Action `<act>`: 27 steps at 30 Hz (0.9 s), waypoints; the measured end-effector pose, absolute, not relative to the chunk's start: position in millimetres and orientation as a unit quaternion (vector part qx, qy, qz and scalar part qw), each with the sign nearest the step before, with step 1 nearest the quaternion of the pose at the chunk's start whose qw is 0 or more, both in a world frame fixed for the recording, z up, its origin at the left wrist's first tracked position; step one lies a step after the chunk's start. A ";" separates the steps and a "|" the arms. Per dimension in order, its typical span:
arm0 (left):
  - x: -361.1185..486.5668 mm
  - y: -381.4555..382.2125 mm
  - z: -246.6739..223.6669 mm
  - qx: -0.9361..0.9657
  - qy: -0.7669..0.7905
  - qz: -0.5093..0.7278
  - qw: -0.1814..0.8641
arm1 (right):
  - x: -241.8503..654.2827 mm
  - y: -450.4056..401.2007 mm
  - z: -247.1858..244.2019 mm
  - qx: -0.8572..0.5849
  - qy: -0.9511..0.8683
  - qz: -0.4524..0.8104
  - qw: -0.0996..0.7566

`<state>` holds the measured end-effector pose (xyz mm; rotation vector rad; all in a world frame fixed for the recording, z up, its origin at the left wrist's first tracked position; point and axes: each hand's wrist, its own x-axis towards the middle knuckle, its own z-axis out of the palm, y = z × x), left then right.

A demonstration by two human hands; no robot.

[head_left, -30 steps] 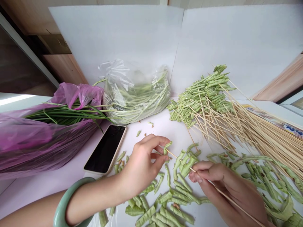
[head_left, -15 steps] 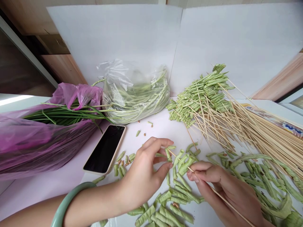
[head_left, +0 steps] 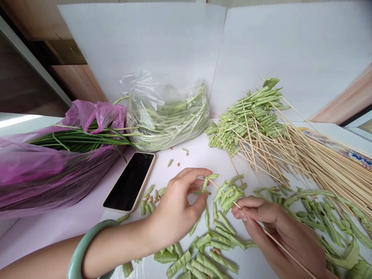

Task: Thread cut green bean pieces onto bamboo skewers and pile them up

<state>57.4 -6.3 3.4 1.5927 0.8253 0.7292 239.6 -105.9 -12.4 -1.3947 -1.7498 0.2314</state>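
Observation:
My right hand (head_left: 279,228) pinches a thin bamboo skewer (head_left: 286,252) that slants up to the left. Several cut green bean pieces (head_left: 229,195) are threaded crosswise on it, just beyond my fingertips. At the skewer's far end, my left hand (head_left: 177,209), with a pale green bangle (head_left: 79,248) on its wrist, has thumb and fingers closed around a short bean piece (head_left: 205,185) at the tip. Part of that piece is hidden by the fingers. Loose bean pieces (head_left: 200,265) lie on the white surface below both hands.
Behind to the right are a pile of filled bean skewers (head_left: 250,116) and bare bamboo sticks (head_left: 328,155). A phone (head_left: 129,182), a clear bag of long beans (head_left: 171,124) and a purple bag of green stalks (head_left: 37,174) stand left. Bean scraps (head_left: 328,221) lie right.
My right hand has shifted slightly right with the skewer, and more bare stick shows between the threaded pieces and my left hand. My left fingers have closed in a little on the bean piece.

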 end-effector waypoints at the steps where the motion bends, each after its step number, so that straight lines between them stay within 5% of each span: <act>1: 57.2 -7.3 3.6 0.675 0.350 0.305 0.574 | 239.7 -105.9 -12.8 -0.561 -0.701 0.090 0.431; 10: 57.6 -10.2 5.7 0.584 0.340 0.261 0.689 | 240.3 -106.6 -12.4 -0.551 -0.717 0.058 0.423; 27: 56.6 -7.0 -3.4 0.593 0.374 0.270 0.659 | 240.7 -104.9 -15.7 -0.554 -0.708 0.081 0.431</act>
